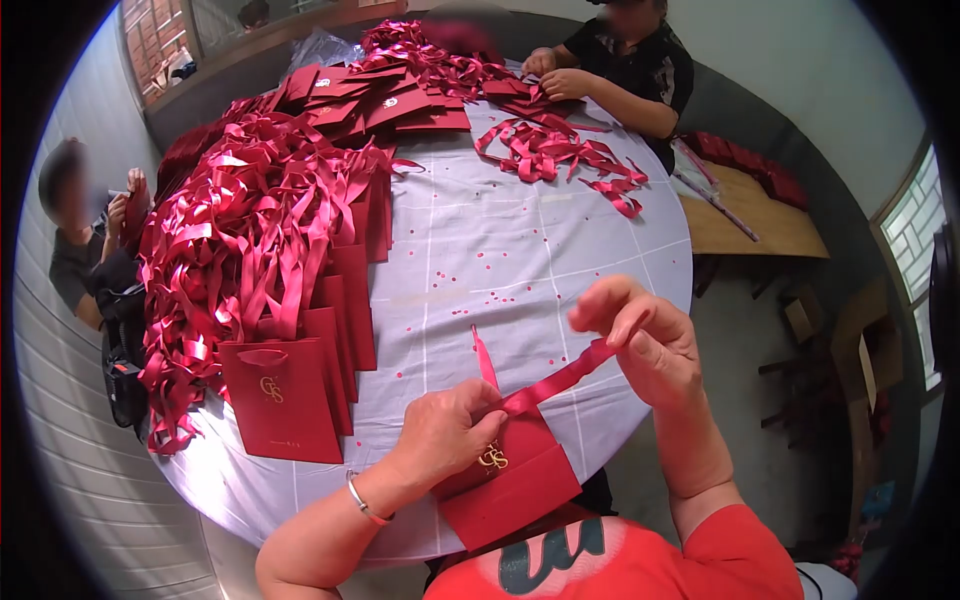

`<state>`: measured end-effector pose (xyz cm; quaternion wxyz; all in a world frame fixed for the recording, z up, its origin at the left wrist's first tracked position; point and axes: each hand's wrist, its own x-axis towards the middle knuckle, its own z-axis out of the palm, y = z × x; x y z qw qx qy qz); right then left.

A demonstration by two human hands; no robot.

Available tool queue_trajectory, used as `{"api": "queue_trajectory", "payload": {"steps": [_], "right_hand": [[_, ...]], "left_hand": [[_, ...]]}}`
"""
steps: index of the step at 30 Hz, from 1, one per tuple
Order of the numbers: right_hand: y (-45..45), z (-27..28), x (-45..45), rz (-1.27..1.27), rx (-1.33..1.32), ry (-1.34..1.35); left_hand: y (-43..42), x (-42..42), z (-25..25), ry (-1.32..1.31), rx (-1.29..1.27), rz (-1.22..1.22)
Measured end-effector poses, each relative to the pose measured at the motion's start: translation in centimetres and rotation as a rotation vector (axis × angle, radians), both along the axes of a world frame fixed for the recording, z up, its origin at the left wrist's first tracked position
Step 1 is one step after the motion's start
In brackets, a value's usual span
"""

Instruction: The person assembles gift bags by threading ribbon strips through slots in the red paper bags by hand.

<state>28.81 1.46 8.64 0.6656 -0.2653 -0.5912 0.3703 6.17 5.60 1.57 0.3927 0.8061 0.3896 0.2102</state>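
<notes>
A dark red paper gift bag (510,490) with gold lettering lies flat at the table's near edge, against my red shirt. My left hand (450,432), with a silver bracelet at the wrist, presses on the bag's top edge and pinches the ribbon there between thumb and fingers. From that spot the red satin ribbon (560,378) runs up to the right, pulled fairly straight. Its other end is pinched in my right hand (645,340), raised above the table with some fingers curled. A second ribbon tail (484,357) lies loose on the cloth beyond my left hand.
Many finished-looking bags (280,400) with heaped ribbons (260,220) stand along the left. More bags (390,100) and loose ribbons (550,150) lie at the far side. Small red dots scatter over the white tablecloth (450,230). Co-workers sit far right (640,80) and left (75,250).
</notes>
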Motion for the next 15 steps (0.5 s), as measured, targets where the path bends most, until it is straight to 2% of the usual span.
{"api": "queue_trajectory", "payload": {"steps": [2,3,5,6,7,9,11,13,15], "right_hand": [[-0.5,0.5,0.4,0.286,-0.200,0.160],[-1.0,0.7,0.5,0.281,-0.312,0.118],[-1.9,1.8,-1.6,0.145,-0.514,-0.158],[-1.8,1.0,-2.2,0.159,-0.498,-0.304],[-1.3,0.1,-2.8,0.096,-0.265,-0.553],[-0.9,-2.6,-3.4,0.022,-0.081,-0.740],[-0.8,-3.6,-3.8,0.028,-0.138,-0.738],[-0.3,-4.7,-3.8,-0.142,-0.024,-0.822],[-0.6,-5.1,-3.7,-0.102,-0.070,-0.819]], "left_hand": [[-0.1,-0.1,-0.2,-0.042,0.014,-0.014],[0.0,-0.1,-0.1,-0.045,0.018,-0.014],[0.0,-0.2,0.1,-0.040,-0.011,-0.014],[0.0,-0.3,0.2,-0.039,-0.011,-0.008],[0.0,-0.4,0.3,-0.045,0.009,-0.014],[-0.1,-0.5,0.5,-0.050,0.011,-0.020],[-0.4,-0.4,0.5,-0.076,-0.003,-0.013],[-0.7,-0.4,0.1,-0.110,-0.024,0.005],[-0.9,-0.3,-0.3,-0.189,-0.040,0.022]]}}
